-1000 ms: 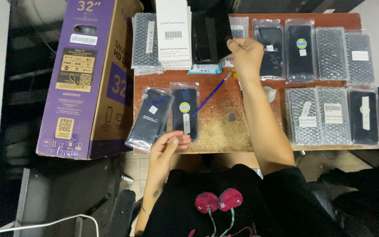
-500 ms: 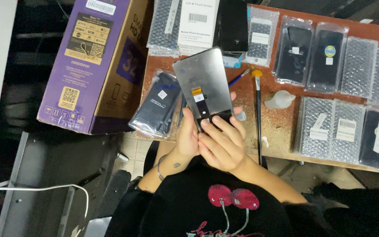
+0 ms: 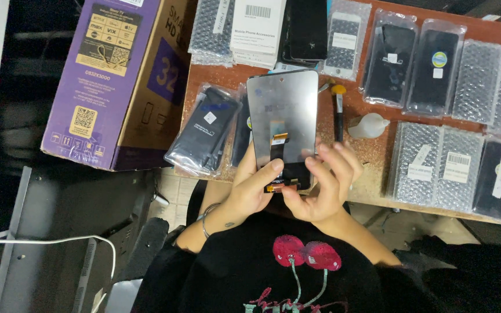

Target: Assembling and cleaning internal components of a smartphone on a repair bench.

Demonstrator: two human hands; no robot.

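A phone screen panel (image 3: 282, 113) with a grey metallic back and an orange flex cable is held upright over the table's front edge. My left hand (image 3: 255, 188) grips its lower left side, thumb across the bottom. My right hand (image 3: 326, 182) holds the lower right corner, fingers curled around the edge. Just left of the panel lie bagged dark phone screens (image 3: 204, 130) on the brown table (image 3: 372, 168).
A purple television carton (image 3: 111, 75) stands at the left. White boxes (image 3: 256, 26) sit at the back. Several bagged and bubble-wrapped screens (image 3: 453, 168) cover the right side. A brush (image 3: 338, 110) and a small white bottle (image 3: 367, 126) lie mid-table. A white cable (image 3: 59, 240) runs bottom left.
My right hand came back from the far packets to the panel. Both hands now hold the panel, raised higher and straighter than half a second ago.
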